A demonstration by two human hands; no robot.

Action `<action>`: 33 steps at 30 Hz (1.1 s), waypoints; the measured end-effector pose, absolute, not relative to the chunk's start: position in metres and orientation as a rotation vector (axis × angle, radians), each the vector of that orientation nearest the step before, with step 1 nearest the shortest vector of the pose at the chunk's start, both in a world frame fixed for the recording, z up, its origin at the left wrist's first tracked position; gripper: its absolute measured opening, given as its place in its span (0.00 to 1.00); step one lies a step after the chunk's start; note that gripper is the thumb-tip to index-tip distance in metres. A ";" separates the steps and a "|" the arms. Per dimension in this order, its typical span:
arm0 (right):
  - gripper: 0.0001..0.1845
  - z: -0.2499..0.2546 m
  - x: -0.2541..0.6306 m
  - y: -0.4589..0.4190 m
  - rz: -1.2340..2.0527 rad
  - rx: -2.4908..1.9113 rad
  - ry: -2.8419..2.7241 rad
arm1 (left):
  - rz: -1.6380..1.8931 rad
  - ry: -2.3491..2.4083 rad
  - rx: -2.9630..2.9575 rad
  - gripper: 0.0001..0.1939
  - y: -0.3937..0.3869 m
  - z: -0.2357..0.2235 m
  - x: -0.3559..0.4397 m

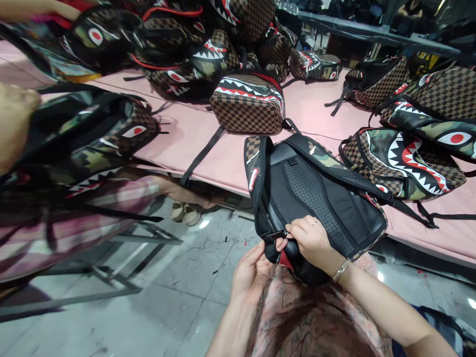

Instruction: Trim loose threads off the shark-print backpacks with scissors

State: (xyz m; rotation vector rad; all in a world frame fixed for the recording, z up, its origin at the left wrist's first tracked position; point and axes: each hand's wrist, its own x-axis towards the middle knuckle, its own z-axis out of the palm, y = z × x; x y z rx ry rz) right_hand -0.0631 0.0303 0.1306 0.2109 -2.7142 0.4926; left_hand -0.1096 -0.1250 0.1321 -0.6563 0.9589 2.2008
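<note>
A backpack [297, 198] with a black padded back panel and brown checked sides lies across the pink table's edge and my lap, straps facing up. My left hand [253, 270] pinches the black fabric near its top end, beside a strap. A small bit of red lining [285, 259] shows there. In my right hand [310, 243] is a slim black tool [275, 234] that looks like thread snips, its tip pointing left over the fabric my left hand holds. My right fingers partly cover the tool, so its handle is hidden.
The pink table [178, 141] carries several shark-mouth backpacks, with a checked one [247, 104] just beyond mine and a camouflage one [409, 158] to the right. At left, a person in plaid handles another backpack [92, 129]. A metal stool frame [122, 282] stands on the grey floor.
</note>
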 end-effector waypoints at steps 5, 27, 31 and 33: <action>0.09 0.132 -0.059 0.030 0.550 0.195 -2.702 | 2.190 0.926 -0.630 0.09 -0.127 0.127 -0.111; 0.11 0.129 -0.062 0.017 1.476 -0.120 -2.452 | 2.256 1.140 -0.525 0.08 -0.123 0.130 -0.102; 0.09 0.130 -0.059 0.011 1.442 0.088 -2.491 | 2.246 1.192 -0.525 0.11 -0.124 0.138 -0.100; 0.07 0.127 -0.059 0.009 1.389 0.120 -2.514 | 2.224 1.229 -0.520 0.14 -0.124 0.142 -0.099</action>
